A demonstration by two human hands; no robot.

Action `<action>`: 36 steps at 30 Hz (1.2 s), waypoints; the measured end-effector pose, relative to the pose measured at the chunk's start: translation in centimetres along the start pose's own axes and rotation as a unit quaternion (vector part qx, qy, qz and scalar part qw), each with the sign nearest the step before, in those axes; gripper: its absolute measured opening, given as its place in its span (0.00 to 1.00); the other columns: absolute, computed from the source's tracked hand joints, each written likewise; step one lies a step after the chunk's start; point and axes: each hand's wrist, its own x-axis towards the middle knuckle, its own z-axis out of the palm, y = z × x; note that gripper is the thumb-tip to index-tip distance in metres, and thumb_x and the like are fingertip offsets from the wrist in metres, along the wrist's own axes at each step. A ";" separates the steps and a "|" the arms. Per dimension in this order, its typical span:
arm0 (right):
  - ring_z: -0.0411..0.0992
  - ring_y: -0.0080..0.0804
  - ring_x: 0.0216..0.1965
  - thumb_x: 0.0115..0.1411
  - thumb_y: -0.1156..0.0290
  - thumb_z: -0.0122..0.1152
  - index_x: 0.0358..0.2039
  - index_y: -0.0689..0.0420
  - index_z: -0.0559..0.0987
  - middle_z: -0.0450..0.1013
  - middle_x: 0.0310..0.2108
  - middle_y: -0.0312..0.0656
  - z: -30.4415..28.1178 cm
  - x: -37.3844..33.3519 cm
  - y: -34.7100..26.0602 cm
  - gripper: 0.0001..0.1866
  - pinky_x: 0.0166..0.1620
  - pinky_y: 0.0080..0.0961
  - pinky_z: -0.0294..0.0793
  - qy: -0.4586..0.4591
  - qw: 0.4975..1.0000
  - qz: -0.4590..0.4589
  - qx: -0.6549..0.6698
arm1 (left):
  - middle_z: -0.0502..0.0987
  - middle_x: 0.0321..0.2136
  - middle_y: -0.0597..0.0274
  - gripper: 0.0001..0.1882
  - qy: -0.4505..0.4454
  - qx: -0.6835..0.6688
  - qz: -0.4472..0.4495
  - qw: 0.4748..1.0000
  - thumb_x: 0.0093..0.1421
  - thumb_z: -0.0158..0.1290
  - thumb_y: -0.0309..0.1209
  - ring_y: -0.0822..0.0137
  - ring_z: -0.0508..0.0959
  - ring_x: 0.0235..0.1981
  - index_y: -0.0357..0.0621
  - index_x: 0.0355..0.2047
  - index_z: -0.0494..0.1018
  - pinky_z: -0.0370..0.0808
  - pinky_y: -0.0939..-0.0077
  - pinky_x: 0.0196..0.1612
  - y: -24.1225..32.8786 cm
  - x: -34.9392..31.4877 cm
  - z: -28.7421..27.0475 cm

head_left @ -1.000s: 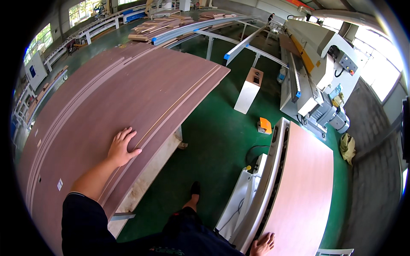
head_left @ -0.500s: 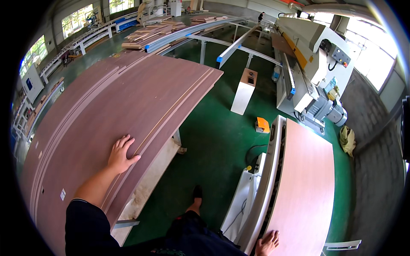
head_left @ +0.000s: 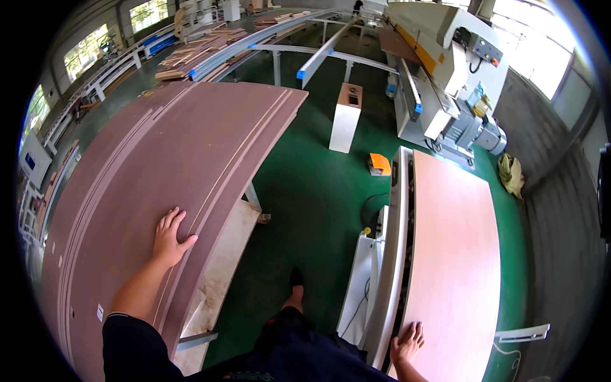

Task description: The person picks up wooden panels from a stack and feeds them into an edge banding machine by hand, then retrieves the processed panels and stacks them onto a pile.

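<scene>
To my left lies a stack of large brown wood panels, long strips resting along its top. My left hand is laid on the top panel close to its right edge, beside a narrow strip, with fingers spread. On the other side, a pale pinkish wood panel lies on a long machine bed with a metal rail along its left side. My right hand rests on the near left part of that panel, its fingers stretched out over the surface.
An orange foot pedal and a white box stand are on the green floor ahead. A big white machine with a motor stands at the far right. Rails and stacked boards lie beyond. A person is far off.
The view has tilted down and turned slightly right. My right hand and its forearm show more now, farther forward on the pale panel. My left hand stays on the brown panel.
</scene>
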 end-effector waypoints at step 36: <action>0.48 0.52 0.70 0.48 0.62 0.58 0.65 0.63 0.60 0.54 0.69 0.55 -0.1 -0.4 0.2 0.43 0.70 0.47 0.43 0.007 1.000 -0.009 -0.011 | 0.60 0.67 0.53 0.40 -0.008 -0.005 -0.007 1.000 0.54 0.63 0.48 0.48 0.58 0.67 0.46 0.63 0.64 0.54 0.53 0.68 0.4 0.0 -0.1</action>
